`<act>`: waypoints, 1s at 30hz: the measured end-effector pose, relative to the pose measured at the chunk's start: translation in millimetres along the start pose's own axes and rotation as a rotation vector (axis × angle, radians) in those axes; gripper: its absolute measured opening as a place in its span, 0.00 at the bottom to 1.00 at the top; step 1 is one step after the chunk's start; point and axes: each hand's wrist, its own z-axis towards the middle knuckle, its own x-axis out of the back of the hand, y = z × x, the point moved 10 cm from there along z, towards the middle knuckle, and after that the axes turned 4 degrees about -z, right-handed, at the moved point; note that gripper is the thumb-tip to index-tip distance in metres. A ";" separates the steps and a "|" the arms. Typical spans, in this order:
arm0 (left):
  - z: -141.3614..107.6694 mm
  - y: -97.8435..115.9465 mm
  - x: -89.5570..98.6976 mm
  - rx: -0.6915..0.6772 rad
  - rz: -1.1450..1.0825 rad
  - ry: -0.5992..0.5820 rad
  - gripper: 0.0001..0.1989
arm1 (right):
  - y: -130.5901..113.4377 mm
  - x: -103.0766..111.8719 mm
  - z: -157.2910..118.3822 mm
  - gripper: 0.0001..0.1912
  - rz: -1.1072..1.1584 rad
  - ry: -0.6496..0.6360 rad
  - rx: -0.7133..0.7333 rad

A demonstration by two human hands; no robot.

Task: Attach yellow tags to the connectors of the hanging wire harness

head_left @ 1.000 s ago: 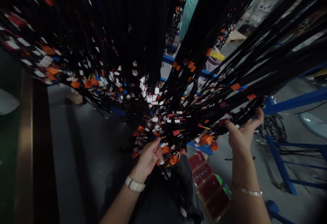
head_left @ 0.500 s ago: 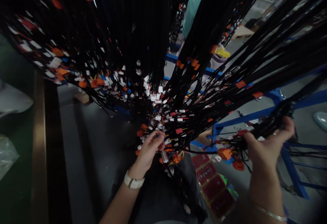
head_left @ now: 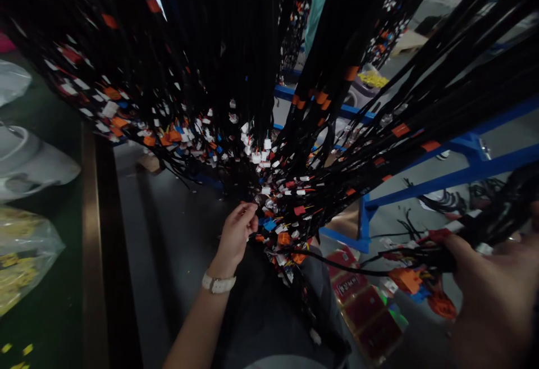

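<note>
My left hand [head_left: 236, 234], with a white watch [head_left: 219, 283] on its wrist, is closed in a pinch beside a dense cluster of white connectors [head_left: 261, 158]. Whatever is between its fingertips is too small to make out. At the right, my right hand [head_left: 490, 279] is wrapped round a thick black wire harness [head_left: 490, 226]. Orange, blue and red connectors dangle from its near end, among them an orange connector [head_left: 405, 280]. A thin black cable [head_left: 337, 265] runs from that end towards the middle bundle. Part of the right hand blurs into shadow.
Many black harnesses [head_left: 219, 37] hang from above. Blue frame bars [head_left: 446, 181] stand behind at the right. Red packaging [head_left: 366, 313] lies below. At left are a grey plastic container [head_left: 37, 161] and a bag of yellow parts [head_left: 25, 256]. A person in a green top [head_left: 318, 9] is behind.
My right hand has moved right and down, carrying the harness end away from the hanging bundles. My left hand has drawn slightly left, still pinched. The view has shifted a little.
</note>
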 end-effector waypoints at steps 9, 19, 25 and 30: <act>-5.3 21.7 -91.1 -0.232 0.490 -0.316 0.23 | 8.7 -22.2 -0.3 0.53 0.228 0.018 -0.091; 36.6 37.9 -271.5 -0.493 0.746 -0.729 0.41 | 48.0 -61.4 8.5 0.22 0.625 -0.113 -0.410; 59.0 -6.0 -297.0 -0.303 0.848 -0.777 0.37 | 73.1 -83.0 21.6 0.27 0.755 -0.143 -0.426; 25.1 -24.1 -296.7 -0.255 0.836 -0.875 0.34 | 66.2 -97.9 20.4 0.28 0.827 -0.208 -0.343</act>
